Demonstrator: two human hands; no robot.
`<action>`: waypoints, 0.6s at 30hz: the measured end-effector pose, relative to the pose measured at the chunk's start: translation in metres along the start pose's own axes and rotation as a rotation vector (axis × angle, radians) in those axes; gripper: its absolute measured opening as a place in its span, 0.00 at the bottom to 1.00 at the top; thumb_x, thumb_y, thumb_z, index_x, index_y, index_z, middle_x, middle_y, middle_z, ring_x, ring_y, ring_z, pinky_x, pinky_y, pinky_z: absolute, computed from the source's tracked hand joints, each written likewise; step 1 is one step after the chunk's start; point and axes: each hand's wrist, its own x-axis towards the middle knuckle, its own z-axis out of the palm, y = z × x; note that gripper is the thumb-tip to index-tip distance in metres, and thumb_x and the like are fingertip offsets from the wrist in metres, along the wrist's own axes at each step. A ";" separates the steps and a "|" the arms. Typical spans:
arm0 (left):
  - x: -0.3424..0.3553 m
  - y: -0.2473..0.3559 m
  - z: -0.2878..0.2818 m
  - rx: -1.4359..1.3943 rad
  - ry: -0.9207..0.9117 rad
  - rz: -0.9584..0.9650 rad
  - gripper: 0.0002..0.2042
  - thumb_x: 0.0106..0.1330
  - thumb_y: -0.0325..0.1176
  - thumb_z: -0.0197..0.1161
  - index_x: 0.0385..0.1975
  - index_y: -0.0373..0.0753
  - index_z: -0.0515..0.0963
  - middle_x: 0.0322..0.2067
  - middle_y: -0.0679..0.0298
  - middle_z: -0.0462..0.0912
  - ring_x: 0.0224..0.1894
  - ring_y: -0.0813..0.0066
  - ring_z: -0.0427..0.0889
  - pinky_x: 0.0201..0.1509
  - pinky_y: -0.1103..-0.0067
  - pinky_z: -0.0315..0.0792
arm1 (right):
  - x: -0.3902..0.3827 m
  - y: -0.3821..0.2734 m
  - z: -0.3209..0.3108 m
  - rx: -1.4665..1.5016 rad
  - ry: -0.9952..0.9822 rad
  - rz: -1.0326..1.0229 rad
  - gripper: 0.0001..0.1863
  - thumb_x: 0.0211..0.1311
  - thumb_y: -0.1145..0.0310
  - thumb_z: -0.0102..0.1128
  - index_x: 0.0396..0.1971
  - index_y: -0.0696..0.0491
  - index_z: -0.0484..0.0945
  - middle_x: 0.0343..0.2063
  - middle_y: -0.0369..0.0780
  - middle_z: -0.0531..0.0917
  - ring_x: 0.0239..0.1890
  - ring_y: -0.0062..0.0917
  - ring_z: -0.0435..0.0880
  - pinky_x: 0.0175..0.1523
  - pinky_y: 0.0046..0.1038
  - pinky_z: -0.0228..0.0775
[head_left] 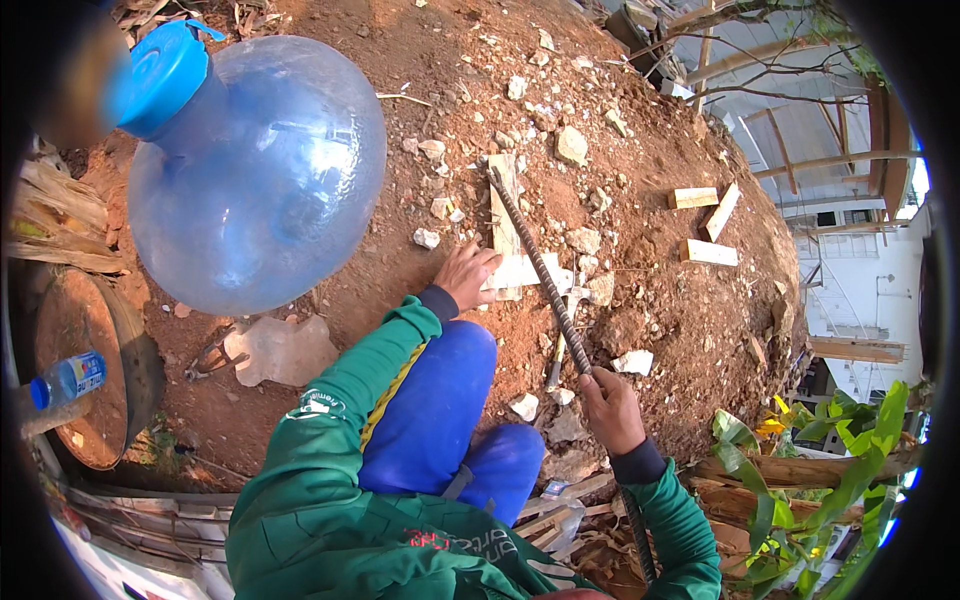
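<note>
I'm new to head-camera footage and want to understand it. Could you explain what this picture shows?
There is no machine here, just someone's two bare hands. The single picture comes from a wide fisheye camera worn on the head and looking down, so straight edges bend toward the rim. The right hand grips a dark ribbed rod. The left hand is at a pale strip on the ground; its exact grip is hard to tell. Stones and three wooden blocks lie on the reddish soil. A large blue bottle is at upper left.
</note>
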 end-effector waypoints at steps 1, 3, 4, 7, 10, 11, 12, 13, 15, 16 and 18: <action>-0.002 -0.001 0.000 0.018 0.012 0.011 0.34 0.52 0.42 0.71 0.61 0.37 0.74 0.59 0.58 0.76 0.59 0.57 0.71 0.66 0.63 0.64 | -0.001 0.000 0.005 0.074 -0.021 0.012 0.17 0.76 0.58 0.53 0.31 0.55 0.75 0.14 0.30 0.70 0.16 0.12 0.66 0.21 0.21 0.56; -0.006 -0.003 0.000 0.032 0.015 -0.001 0.34 0.53 0.43 0.71 0.61 0.36 0.73 0.61 0.57 0.75 0.61 0.56 0.70 0.67 0.63 0.64 | -0.002 0.003 0.015 0.238 -0.073 0.081 0.17 0.77 0.57 0.51 0.32 0.54 0.75 0.15 0.29 0.69 0.15 0.12 0.64 0.20 0.20 0.54; -0.007 -0.004 0.000 0.006 0.023 0.012 0.32 0.55 0.42 0.70 0.61 0.36 0.74 0.60 0.56 0.75 0.60 0.56 0.71 0.66 0.63 0.65 | -0.004 0.006 0.020 0.361 -0.095 0.077 0.17 0.77 0.57 0.51 0.34 0.56 0.76 0.15 0.30 0.70 0.16 0.12 0.65 0.20 0.20 0.55; -0.006 -0.017 -0.007 -0.192 0.023 -0.062 0.25 0.61 0.38 0.65 0.57 0.35 0.76 0.58 0.53 0.76 0.56 0.55 0.74 0.63 0.65 0.69 | -0.004 0.022 0.034 0.551 -0.159 0.171 0.18 0.76 0.58 0.52 0.39 0.59 0.79 0.15 0.29 0.71 0.17 0.12 0.67 0.22 0.20 0.56; 0.019 -0.047 -0.023 -0.470 0.264 -0.275 0.11 0.68 0.29 0.56 0.46 0.33 0.80 0.47 0.51 0.80 0.49 0.54 0.80 0.56 0.67 0.74 | -0.001 0.045 0.051 0.532 -0.133 0.186 0.17 0.76 0.58 0.53 0.41 0.58 0.80 0.14 0.30 0.71 0.16 0.12 0.68 0.21 0.21 0.56; 0.033 -0.060 -0.029 -0.353 0.431 -0.313 0.10 0.69 0.29 0.55 0.43 0.33 0.79 0.45 0.52 0.81 0.51 0.54 0.79 0.57 0.66 0.73 | 0.000 0.053 0.056 0.533 -0.131 0.208 0.17 0.76 0.58 0.52 0.42 0.58 0.80 0.14 0.30 0.71 0.15 0.13 0.68 0.20 0.20 0.55; 0.052 -0.074 -0.036 -0.383 0.573 -0.332 0.10 0.69 0.29 0.55 0.45 0.34 0.80 0.45 0.53 0.81 0.51 0.54 0.79 0.58 0.66 0.72 | 0.001 0.060 0.063 0.541 -0.113 0.164 0.17 0.76 0.58 0.52 0.42 0.58 0.80 0.14 0.30 0.71 0.15 0.13 0.68 0.20 0.20 0.55; 0.074 -0.087 -0.040 -0.395 0.642 -0.391 0.12 0.69 0.30 0.56 0.47 0.34 0.80 0.47 0.52 0.81 0.53 0.54 0.78 0.61 0.67 0.70 | 0.003 0.067 0.070 0.559 -0.106 0.154 0.17 0.77 0.58 0.52 0.42 0.57 0.80 0.13 0.30 0.71 0.15 0.13 0.68 0.19 0.20 0.55; 0.120 -0.110 -0.045 -0.473 0.615 -0.424 0.16 0.68 0.31 0.56 0.54 0.38 0.80 0.54 0.50 0.81 0.53 0.55 0.82 0.59 0.69 0.73 | 0.003 0.078 0.081 0.564 -0.106 0.201 0.17 0.78 0.59 0.50 0.43 0.58 0.79 0.15 0.29 0.69 0.16 0.12 0.64 0.21 0.19 0.54; 0.141 -0.117 -0.044 -0.418 0.632 -0.389 0.14 0.66 0.31 0.59 0.49 0.33 0.82 0.47 0.49 0.84 0.49 0.53 0.83 0.57 0.66 0.75 | 0.002 0.081 0.085 0.532 -0.073 0.134 0.17 0.77 0.59 0.50 0.39 0.59 0.79 0.16 0.29 0.69 0.16 0.13 0.65 0.21 0.19 0.54; 0.177 -0.131 -0.045 -0.360 0.406 -0.512 0.13 0.64 0.32 0.64 0.44 0.32 0.84 0.39 0.51 0.87 0.43 0.56 0.86 0.51 0.67 0.78 | 0.001 0.083 0.094 0.589 -0.030 0.080 0.18 0.77 0.58 0.51 0.39 0.59 0.79 0.16 0.30 0.70 0.16 0.12 0.65 0.20 0.19 0.54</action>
